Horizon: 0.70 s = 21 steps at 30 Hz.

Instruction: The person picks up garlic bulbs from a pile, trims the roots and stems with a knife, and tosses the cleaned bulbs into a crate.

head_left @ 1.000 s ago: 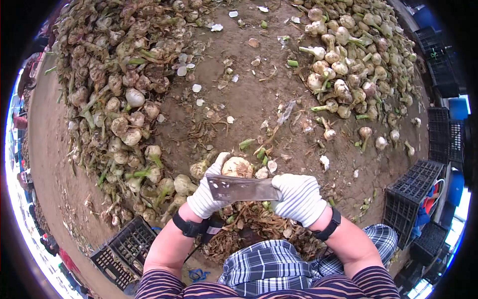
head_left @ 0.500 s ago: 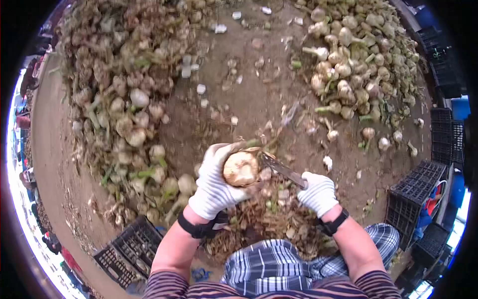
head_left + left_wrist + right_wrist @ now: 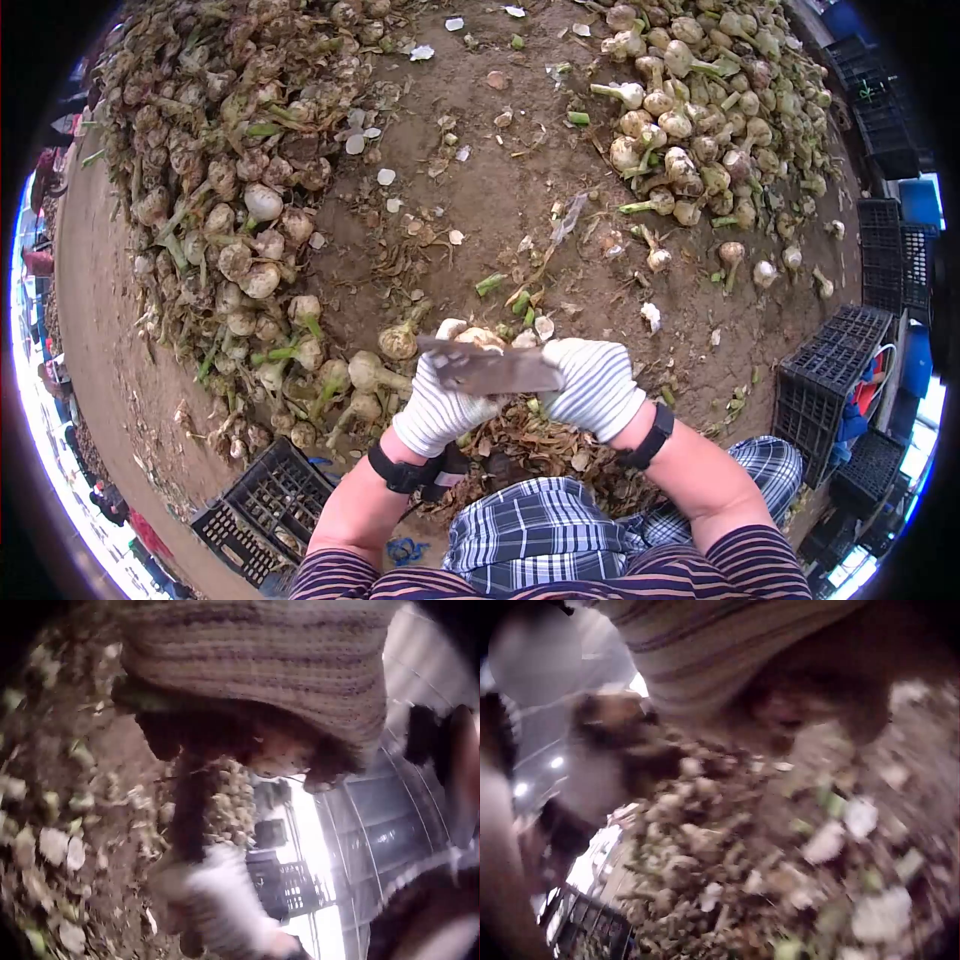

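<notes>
In the head view my left hand (image 3: 438, 405), in a striped white knit glove, grips a pale garlic bulb (image 3: 482, 337) with its fingers curled round it. My gloved right hand (image 3: 597, 387) holds a cleaver (image 3: 500, 371) by its handle, which the fist hides. The broad, dirt-smeared blade points left and overlaps the bulb and the left fingers, so only the bulb's far side shows. Motion blurs both wrist views; the left one has the left glove (image 3: 255, 652) close up, with the right glove (image 3: 232, 896) below it.
Garlic with stems lies heaped at left (image 3: 235, 200) and right (image 3: 690, 130). Dry skins and trimmings (image 3: 520, 440) cover the ground before my plaid-covered lap (image 3: 540, 525). Black crates stand at lower left (image 3: 265, 505) and right (image 3: 835, 350). Cut scraps dot the soil between the heaps.
Half a second ago the cleaver was angled at the bulb's stem side, with the bulb's pale face showing. Now the blade lies across in front of the bulb, and the hands are closer together.
</notes>
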Each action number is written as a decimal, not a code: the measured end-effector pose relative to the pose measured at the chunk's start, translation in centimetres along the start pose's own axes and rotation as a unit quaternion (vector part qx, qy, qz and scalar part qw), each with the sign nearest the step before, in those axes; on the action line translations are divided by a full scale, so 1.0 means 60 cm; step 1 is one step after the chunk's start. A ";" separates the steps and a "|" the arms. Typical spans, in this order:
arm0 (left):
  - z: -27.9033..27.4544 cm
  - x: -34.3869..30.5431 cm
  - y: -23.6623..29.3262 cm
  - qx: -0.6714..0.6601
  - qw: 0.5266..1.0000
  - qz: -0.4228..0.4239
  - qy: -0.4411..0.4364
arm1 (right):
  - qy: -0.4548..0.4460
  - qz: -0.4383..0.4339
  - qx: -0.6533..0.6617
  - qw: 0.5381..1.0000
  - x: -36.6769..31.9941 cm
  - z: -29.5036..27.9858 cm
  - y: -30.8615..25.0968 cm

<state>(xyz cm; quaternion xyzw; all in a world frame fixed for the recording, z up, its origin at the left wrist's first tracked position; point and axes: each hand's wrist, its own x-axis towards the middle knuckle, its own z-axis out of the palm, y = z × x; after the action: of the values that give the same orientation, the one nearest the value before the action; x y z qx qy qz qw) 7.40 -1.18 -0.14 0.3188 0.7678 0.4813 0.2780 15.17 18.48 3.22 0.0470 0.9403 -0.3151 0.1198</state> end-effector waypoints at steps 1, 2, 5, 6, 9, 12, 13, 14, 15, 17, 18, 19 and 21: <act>-0.007 0.005 0.040 -0.098 0.995 -0.006 0.009 | -0.081 0.150 0.003 0.985 0.007 -0.009 0.006; -0.025 0.016 0.088 -0.194 0.981 -0.009 0.015 | -0.150 0.162 -0.084 0.972 -0.008 0.013 0.059; -0.045 0.042 0.070 -0.153 0.986 -0.027 0.053 | -0.164 0.239 -0.106 0.951 -0.046 0.031 0.094; -0.042 0.056 0.030 -0.261 0.954 -0.143 0.034 | -0.096 0.254 -0.093 0.958 -0.048 0.019 0.090; -0.076 0.054 0.022 0.145 0.982 0.015 0.118 | 0.028 0.232 -0.023 0.972 -0.031 -0.009 0.093; -0.069 0.046 0.008 0.129 0.985 -0.060 0.096 | 0.031 0.153 0.008 0.988 -0.026 -0.027 0.047; -0.061 0.044 0.007 0.012 0.991 -0.086 0.101 | 0.027 0.122 0.004 0.992 -0.027 -0.021 0.038; -0.056 0.041 0.006 -0.105 0.983 -0.111 0.103 | 0.018 0.126 0.013 0.992 -0.026 -0.013 0.033; -0.055 0.039 0.007 -0.106 0.983 -0.111 0.100 | 0.016 0.150 0.070 0.986 -0.026 -0.010 0.026; -0.057 0.036 0.012 -0.395 0.895 -0.197 0.056 | 0.016 0.174 0.124 0.977 -0.027 -0.004 0.023; -0.057 0.032 0.017 -0.396 0.895 -0.197 0.055 | 0.001 0.187 0.195 0.963 -0.026 0.005 0.027; -0.057 0.027 0.022 -0.460 0.859 -0.218 0.055 | -0.014 0.199 0.265 0.944 -0.025 0.009 0.030; -0.056 0.024 0.026 -0.523 0.817 -0.239 0.054 | -0.042 0.197 0.262 0.944 -0.026 0.006 0.027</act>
<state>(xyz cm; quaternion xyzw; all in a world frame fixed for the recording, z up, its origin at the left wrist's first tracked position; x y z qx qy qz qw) 4.34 -1.49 2.39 -0.0945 0.4667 0.7452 0.4669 16.99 19.54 2.41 0.2479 0.7908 -0.5218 0.2025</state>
